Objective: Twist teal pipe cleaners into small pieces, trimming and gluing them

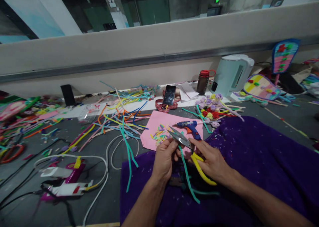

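My left hand (164, 156) pinches the top of a teal pipe cleaner (187, 179), which hangs down over the purple cloth (259, 160). In my right hand (208, 160) is a pair of thread snips (179, 137) with yellow handles, its steel blades pointing up and left, next to the left fingertips. A second yellow pipe cleaner (203, 174) curves under the right palm. Just beyond the hands lies a pink sheet (159, 120) with small coloured cut pieces on it.
A blue glue gun (189, 125) lies on the pink sheet. Loose pipe cleaners (117, 120) sprawl to the left, with white cables and another glue gun (67, 182). A phone (169, 95), a red-lidded bottle (203, 82), a kettle (231, 74) and pipe-cleaner flowers (211, 109) stand behind.
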Motion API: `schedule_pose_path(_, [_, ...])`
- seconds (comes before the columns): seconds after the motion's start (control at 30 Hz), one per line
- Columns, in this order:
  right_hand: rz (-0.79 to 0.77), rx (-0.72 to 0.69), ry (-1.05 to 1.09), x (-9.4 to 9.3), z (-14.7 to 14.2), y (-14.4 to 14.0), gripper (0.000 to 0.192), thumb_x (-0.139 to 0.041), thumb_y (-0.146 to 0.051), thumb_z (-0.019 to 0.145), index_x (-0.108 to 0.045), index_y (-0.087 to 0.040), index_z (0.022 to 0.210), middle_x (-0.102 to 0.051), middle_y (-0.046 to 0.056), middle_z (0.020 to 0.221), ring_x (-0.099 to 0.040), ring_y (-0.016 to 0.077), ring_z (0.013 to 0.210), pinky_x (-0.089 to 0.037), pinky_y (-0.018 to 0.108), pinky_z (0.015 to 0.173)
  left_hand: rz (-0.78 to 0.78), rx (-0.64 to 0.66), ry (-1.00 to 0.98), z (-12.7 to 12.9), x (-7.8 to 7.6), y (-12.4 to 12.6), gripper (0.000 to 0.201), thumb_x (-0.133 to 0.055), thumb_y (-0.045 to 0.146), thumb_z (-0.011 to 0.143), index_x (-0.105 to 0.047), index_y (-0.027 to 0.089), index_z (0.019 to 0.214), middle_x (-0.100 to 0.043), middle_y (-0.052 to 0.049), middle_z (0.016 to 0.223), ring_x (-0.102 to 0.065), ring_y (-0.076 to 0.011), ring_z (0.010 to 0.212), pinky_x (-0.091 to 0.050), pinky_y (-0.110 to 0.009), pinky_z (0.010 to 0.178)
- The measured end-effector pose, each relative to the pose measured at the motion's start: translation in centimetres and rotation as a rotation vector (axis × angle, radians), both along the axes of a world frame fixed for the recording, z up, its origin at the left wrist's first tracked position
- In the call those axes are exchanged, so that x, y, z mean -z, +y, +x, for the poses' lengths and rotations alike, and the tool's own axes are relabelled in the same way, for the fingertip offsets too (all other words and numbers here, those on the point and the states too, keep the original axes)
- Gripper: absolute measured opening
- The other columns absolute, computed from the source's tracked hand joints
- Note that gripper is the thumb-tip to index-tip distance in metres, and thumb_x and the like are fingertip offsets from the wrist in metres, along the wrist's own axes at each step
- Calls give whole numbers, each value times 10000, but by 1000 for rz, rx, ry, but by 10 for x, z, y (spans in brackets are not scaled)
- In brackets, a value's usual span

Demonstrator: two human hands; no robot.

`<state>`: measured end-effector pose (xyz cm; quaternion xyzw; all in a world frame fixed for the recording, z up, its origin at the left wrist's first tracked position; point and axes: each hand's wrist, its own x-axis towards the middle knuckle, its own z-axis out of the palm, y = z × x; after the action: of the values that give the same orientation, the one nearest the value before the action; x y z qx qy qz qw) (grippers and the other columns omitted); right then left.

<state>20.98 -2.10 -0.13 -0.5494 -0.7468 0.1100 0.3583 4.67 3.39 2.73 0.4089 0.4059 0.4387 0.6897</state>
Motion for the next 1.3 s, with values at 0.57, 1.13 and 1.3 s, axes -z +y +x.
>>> schedule_pose_path(0.57, [-165, 7, 297, -6, 3, 1, 476, -561, -315, 761, -446, -219, 1213, -603, 31, 889, -562, 141, 689, -468, 247, 632, -66, 6, -41, -7, -6, 3, 268, -642, 366, 663, -615, 131, 789, -617, -10, 636, -449, -38, 416, -281, -146, 360])
schedule_pose_path(1.13, [-116, -36, 82, -15, -3, -6, 527, -567, -322, 751, -381, -206, 1231, -568, 54, 902, -539, 153, 709, -435, 276, 638, -118, 135, -195, -10, -7, 2, 223, -606, 341, 678, -519, 151, 759, -486, 41, 545, -337, -18, 369, -193, -138, 326])
schedule_pose_path(1.3, [-77, -30, 28, -11, -3, -6, 507, -555, -306, 765, -380, -195, 1228, -561, 61, 893, -541, 160, 735, -431, 280, 649, -80, 148, -172, -10, -4, 2, 216, -589, 345, 690, -511, 155, 755, -480, 41, 527, -334, -25, 368, -200, -137, 330])
